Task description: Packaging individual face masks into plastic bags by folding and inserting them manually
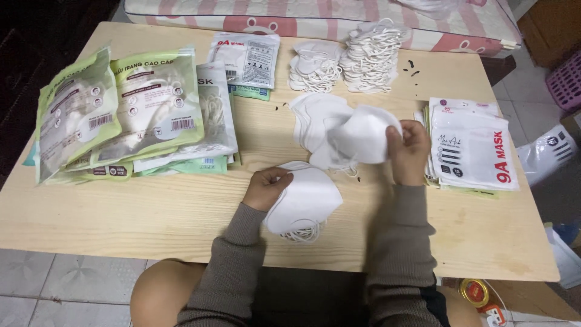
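Observation:
My left hand (266, 186) presses on a small stack of white face masks (305, 200) lying near the front of the wooden table (151, 212). My right hand (410, 150) holds up one white mask (362, 134) by its right edge, just above a loose fan of white masks (311, 115) at the table's middle. Both sleeves are grey-brown knit.
Filled green and white mask packets (130, 115) are piled at the left. Flat white empty packets (472, 148) are stacked at the right. Two more piles of white masks (348, 60) sit at the back, by a striped mattress (327, 15). A pink basket (566, 79) stands far right.

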